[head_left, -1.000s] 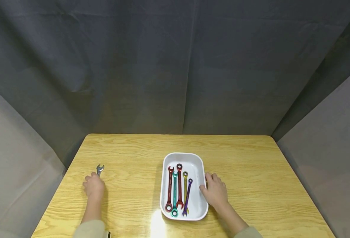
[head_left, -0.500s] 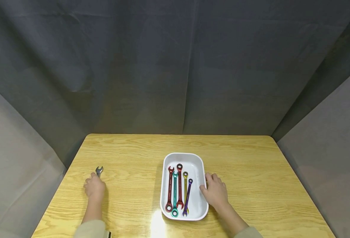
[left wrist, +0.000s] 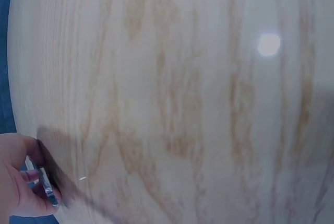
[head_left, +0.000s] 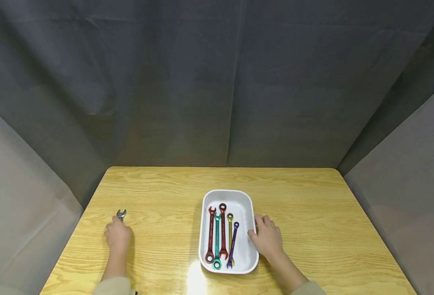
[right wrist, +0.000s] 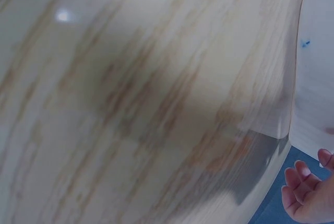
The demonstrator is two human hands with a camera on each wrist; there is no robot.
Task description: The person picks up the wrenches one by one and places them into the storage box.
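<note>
On the left part of the table, my left hand (head_left: 118, 236) grips a silver wrench (head_left: 121, 214). Its open-end jaw pokes out past the fingers in the head view, while the rest of it is hidden under the hand. The left wrist view shows the shiny wrench (left wrist: 47, 186) between thumb and fingers, low over the wood. My right hand (head_left: 267, 237) rests against the right side of a white tray (head_left: 227, 191), thumb over the rim and the other fingers loosely bent outside. Inside lie two red wrenches (head_left: 210, 233), a green wrench (head_left: 217, 241), a yellow wrench (head_left: 229, 233) and a purple wrench (head_left: 233, 246).
The wooden table (head_left: 313, 205) has its far edge against a dark grey curtain (head_left: 172, 102). Light grey cloth panels (head_left: 416, 176) stand at both sides. A bright glare lies on the wood left of the tray.
My left hand has turned the silver wrench slightly, and its jaw end has come down a little nearer the fingers. The tray, the wrenches in it and my right hand have stayed put.
</note>
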